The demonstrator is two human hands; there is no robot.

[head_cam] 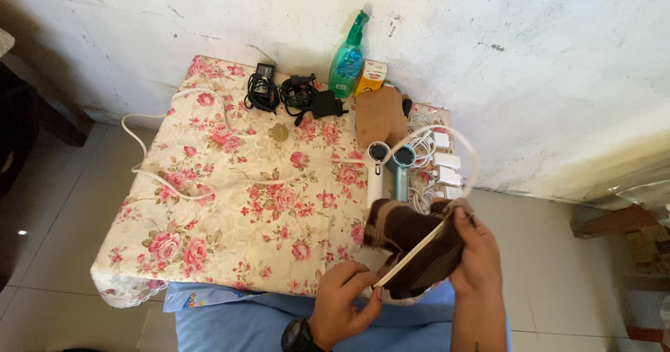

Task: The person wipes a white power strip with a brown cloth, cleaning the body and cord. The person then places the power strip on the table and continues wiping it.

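My right hand point(480, 254) grips a brown striped fabric pouch point(408, 237) over the table's near right corner. My left hand point(343, 299) pinches a cream cord point(412, 258) that crosses the pouch and loops up over the chargers. The cord runs on across the floral tablecloth point(230, 212) to the far left. A white hair dryer point(375, 167) and a teal hair dryer point(400, 170) lie just beyond the pouch.
Along the wall stand a green spray bottle point(347, 62), a small orange carton point(370, 76), two black cable bundles point(283, 92) and a brown pouch point(380, 114). White chargers point(445, 163) crowd the right edge. A coin point(279, 133) lies mid-table. Tiled floor surrounds the table.
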